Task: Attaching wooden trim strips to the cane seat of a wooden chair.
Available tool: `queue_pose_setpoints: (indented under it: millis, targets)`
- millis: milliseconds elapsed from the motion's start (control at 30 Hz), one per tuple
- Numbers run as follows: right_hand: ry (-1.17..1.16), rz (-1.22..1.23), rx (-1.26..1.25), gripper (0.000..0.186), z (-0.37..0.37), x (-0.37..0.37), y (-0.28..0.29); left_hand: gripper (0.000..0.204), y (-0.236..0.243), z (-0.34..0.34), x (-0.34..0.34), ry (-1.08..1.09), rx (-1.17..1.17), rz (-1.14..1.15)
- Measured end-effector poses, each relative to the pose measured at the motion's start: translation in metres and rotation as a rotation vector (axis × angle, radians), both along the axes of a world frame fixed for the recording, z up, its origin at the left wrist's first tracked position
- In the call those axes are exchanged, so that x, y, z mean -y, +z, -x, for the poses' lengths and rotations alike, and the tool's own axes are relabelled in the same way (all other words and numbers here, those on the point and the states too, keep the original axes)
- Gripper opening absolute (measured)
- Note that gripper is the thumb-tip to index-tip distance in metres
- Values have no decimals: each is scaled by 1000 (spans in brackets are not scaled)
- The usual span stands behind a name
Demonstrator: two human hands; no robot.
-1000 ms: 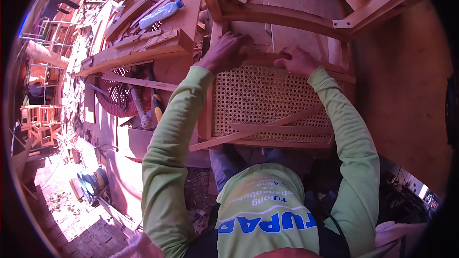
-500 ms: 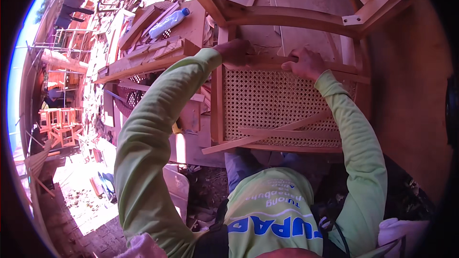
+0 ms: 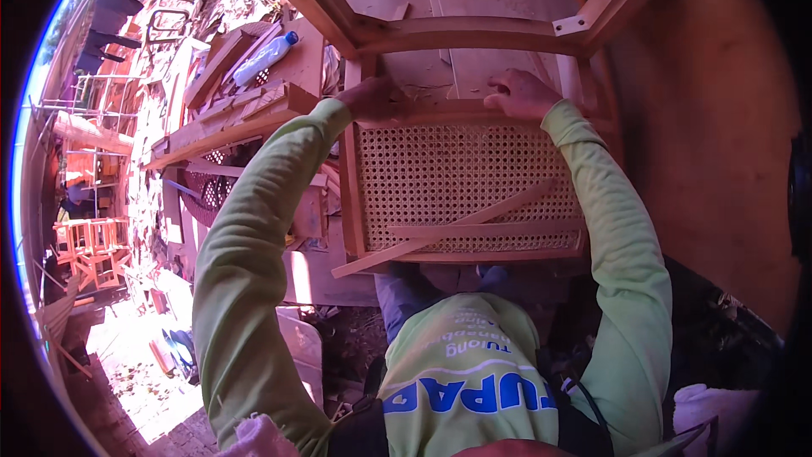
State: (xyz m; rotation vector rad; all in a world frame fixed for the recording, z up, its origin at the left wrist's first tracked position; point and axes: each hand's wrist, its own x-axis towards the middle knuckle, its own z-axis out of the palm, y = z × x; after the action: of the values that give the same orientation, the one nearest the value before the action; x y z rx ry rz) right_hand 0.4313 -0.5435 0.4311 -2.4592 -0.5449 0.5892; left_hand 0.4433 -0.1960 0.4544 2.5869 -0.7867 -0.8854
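A wooden chair seat with woven cane (image 3: 457,165) lies in front of me, its wooden frame (image 3: 351,195) around the mesh. My left hand (image 3: 376,100) is at the far left corner, closed over the far rail (image 3: 452,110); shadow hides part of its fingers. To the right along that rail, my right hand (image 3: 523,95) is half curled, thumb and fingers apart, with nothing visible between them. Two thin wooden strips (image 3: 499,228) lie crossed on the near part of the cane, and one end sticks out past the left frame edge.
Another wooden frame with legs (image 3: 474,34) rises beyond my hands. To the left, wood offcuts (image 3: 245,114) lie with a clear plastic bottle (image 3: 266,59). A large brown panel (image 3: 719,161) stands at right. Stacked wooden frames (image 3: 89,245) are at far left.
My view has shifted, so the chair appears farther left. Relative to the far rail, my right hand has moved right and lifted slightly, its fingers looser. My left hand stays at its corner.
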Motion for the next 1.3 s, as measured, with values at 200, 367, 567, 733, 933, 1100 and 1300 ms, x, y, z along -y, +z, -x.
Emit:
queue_pose_setpoints:
  millis: [200, 367, 567, 733, 933, 1100, 1300]
  targets:
    - [131, 104, -64, 56, -9, 113, 24, 32, 0, -9, -11, -18, 4, 27]
    - [241, 386, -74, 58, -14, 93, 35, 38, 8, -6, 0, 21, 1, 59]
    - [349, 285, -124, 60, -32, 73, 19, 36, 2, 7, -34, 66, 16, 69]
    - [214, 253, -121, 66, -24, 112, 0, 42, -8, -18, 15, -54, -5, -25]
    - [183, -9, -223, 67, -5, 7, 0, 39, -3, -12, -2, -26, -76, -51]
    - [153, -57, -172, 73, -4, 9, -11, 51, 15, -18, 0, -313, 17, -287]
    - [131, -54, -254, 71, -5, 10, -12, 53, 48, -24, 21, -355, -44, -546]
